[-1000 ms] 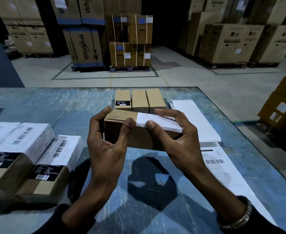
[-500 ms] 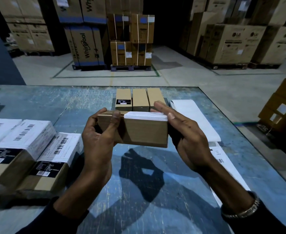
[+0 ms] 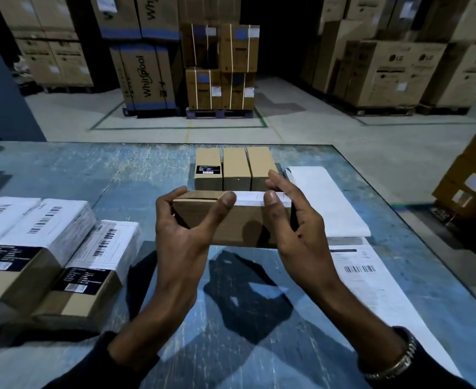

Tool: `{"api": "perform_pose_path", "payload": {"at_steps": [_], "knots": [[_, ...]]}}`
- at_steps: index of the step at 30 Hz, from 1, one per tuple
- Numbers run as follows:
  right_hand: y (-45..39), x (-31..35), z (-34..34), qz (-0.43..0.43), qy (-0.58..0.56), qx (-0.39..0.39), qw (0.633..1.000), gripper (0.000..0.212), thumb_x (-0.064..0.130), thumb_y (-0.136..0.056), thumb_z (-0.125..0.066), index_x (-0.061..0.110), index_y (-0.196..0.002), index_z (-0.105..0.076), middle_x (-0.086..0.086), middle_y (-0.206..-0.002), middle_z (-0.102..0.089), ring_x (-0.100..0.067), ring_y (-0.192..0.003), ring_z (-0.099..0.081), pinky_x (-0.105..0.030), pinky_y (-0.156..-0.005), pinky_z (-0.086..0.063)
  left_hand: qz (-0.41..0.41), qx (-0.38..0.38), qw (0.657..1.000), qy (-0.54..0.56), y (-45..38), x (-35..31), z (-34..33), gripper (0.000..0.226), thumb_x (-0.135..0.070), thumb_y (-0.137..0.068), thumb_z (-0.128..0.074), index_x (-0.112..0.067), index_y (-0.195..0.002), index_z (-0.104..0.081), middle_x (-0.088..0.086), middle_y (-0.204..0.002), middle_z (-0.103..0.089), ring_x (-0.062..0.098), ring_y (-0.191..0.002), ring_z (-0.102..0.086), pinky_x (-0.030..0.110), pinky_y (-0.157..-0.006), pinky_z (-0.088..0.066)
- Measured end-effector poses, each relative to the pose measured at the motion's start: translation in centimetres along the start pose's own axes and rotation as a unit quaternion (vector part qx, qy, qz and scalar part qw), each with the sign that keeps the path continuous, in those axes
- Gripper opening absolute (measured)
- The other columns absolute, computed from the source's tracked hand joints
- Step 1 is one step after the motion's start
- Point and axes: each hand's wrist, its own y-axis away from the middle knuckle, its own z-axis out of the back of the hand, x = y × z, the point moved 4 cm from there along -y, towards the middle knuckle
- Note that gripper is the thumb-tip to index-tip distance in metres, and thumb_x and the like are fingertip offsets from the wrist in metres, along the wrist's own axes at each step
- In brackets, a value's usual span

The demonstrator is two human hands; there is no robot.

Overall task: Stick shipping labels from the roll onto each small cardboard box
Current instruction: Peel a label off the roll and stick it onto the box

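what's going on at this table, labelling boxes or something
A person is sticking shipping labels onto small cardboard boxes. Both hands, left hand and right hand, hold one box above the blue table, thumbs pressing a white label along its top edge. Labelled boxes sit at left, three unlabelled boxes behind, and the label strip at right.

From my remote seat I see a scuffed blue worktop [image 3: 62,175], pale concrete floor [image 3: 315,127] with green lines, Whirlpool cartons [image 3: 142,75] on pallets, LG cartons [image 3: 394,71] stacked at right.
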Motion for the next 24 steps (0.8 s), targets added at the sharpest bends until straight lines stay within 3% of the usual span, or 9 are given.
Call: {"api": "perform_pose_path", "payload": {"at_steps": [3,5,8,11,13,15,20,22,24], "knots": [[0.6,0.2,-0.7,0.01,0.023,0.011,1.0,0.05,0.046,-0.11,-0.043,0.027,-0.155,-0.053,0.02,-0.149,-0.056,0.011,-0.138,-0.048,-0.009,-0.108,-0.04,-0.017,0.001,0.999,-0.049,0.1,0.1,-0.2,0.095,-0.068,-0.057,-0.09,-0.032,-0.135,-0.049,-0.011,-0.117,-0.067,-0.007,-0.096,-0.068,0.015,-0.082,-0.055],[0.9,0.2,-0.9,0.003,0.016,0.013,1.0,0.046,0.045,-0.111,-0.037,0.032,-0.151,-0.055,0.027,-0.145,-0.054,0.014,-0.135,-0.047,-0.003,-0.104,-0.036,-0.015,0.0,0.999,-0.049,0.0,0.3,-0.2,0.087,-0.06,-0.063,-0.089,-0.03,-0.135,-0.049,-0.01,-0.118,-0.066,-0.011,-0.095,-0.067,0.011,-0.078,-0.054],[0.8,0.2,-0.6,-0.012,-0.008,-0.001,1.0,0.04,0.053,-0.109,-0.034,0.043,-0.137,-0.061,0.028,-0.137,-0.056,0.008,-0.128,-0.053,-0.008,-0.099,-0.042,-0.018,-0.007,0.999,-0.033,0.0,0.3,-0.3,0.071,-0.053,-0.076,-0.081,-0.027,-0.136,-0.054,-0.012,-0.114,-0.068,-0.011,-0.095,-0.068,0.012,-0.082,-0.056],[0.7,0.7,-0.5,-0.014,-0.015,-0.017,1.0,0.038,0.068,-0.097,-0.058,0.044,-0.127,-0.061,0.019,-0.131,-0.06,-0.001,-0.119,-0.061,-0.016,-0.089,-0.053,-0.025,-0.006,0.999,-0.02,0.5,0.2,-0.6,0.065,-0.052,-0.082,-0.075,-0.026,-0.138,-0.053,-0.012,-0.113,-0.071,-0.008,-0.098,-0.071,0.016,-0.084,-0.058],[0.7,1.0,-0.2,0.016,0.03,-0.062,0.998,0.046,0.06,-0.091,-0.074,0.032,-0.126,-0.062,0.012,-0.125,-0.064,0.0,-0.116,-0.062,-0.009,-0.088,-0.048,-0.024,0.003,1.0,-0.014,0.9,0.2,-1.0,0.064,-0.051,-0.084,-0.073,-0.026,-0.139,-0.051,-0.01,-0.115,-0.072,-0.005,-0.098,-0.072,0.013,-0.079,-0.057],[0.7,1.1,-0.1,0.037,0.056,-0.078,0.995,0.045,0.05,-0.092,-0.074,0.024,-0.127,-0.062,0.009,-0.123,-0.065,0.001,-0.116,-0.061,-0.006,-0.09,-0.044,-0.021,0.005,1.0,-0.011,1.0,0.3,-1.1,0.068,-0.056,-0.082,-0.074,-0.027,-0.139,-0.05,-0.006,-0.119,-0.072,-0.001,-0.1,-0.073,0.016,-0.081,-0.058],[1.0,0.1,-1.0,0.042,0.041,-0.012,0.998,0.03,0.04,-0.108,-0.054,0.024,-0.133,-0.059,0.004,-0.133,-0.056,-0.014,-0.124,-0.06,-0.037,-0.089,-0.063,-0.028,-0.017,0.999,-0.025,0.4,0.2,-0.4,0.082,-0.059,-0.066,-0.087,-0.029,-0.133,-0.05,-0.01,-0.115,-0.069,-0.004,-0.097,-0.071,0.018,-0.082,-0.059],[0.8,-0.2,-1.0,0.039,0.041,-0.004,0.998,0.03,0.039,-0.111,-0.046,0.024,-0.133,-0.06,0.007,-0.135,-0.055,-0.015,-0.128,-0.057,-0.043,-0.098,-0.058,-0.031,-0.018,0.999,-0.022,0.1,0.2,-0.3,0.074,-0.053,-0.072,-0.086,-0.028,-0.133,-0.051,-0.012,-0.112,-0.068,-0.009,-0.094,-0.07,0.016,-0.081,-0.058],[0.4,0.0,-0.5,0.031,0.039,-0.003,0.999,0.035,0.038,-0.112,-0.04,0.024,-0.136,-0.061,0.011,-0.139,-0.057,-0.008,-0.134,-0.053,-0.038,-0.111,-0.049,-0.029,-0.016,0.999,-0.009,-0.1,0.3,-0.4,0.067,-0.049,-0.08,-0.081,-0.026,-0.136,-0.052,-0.013,-0.112,-0.068,-0.01,-0.095,-0.069,0.015,-0.083,-0.058]]}}
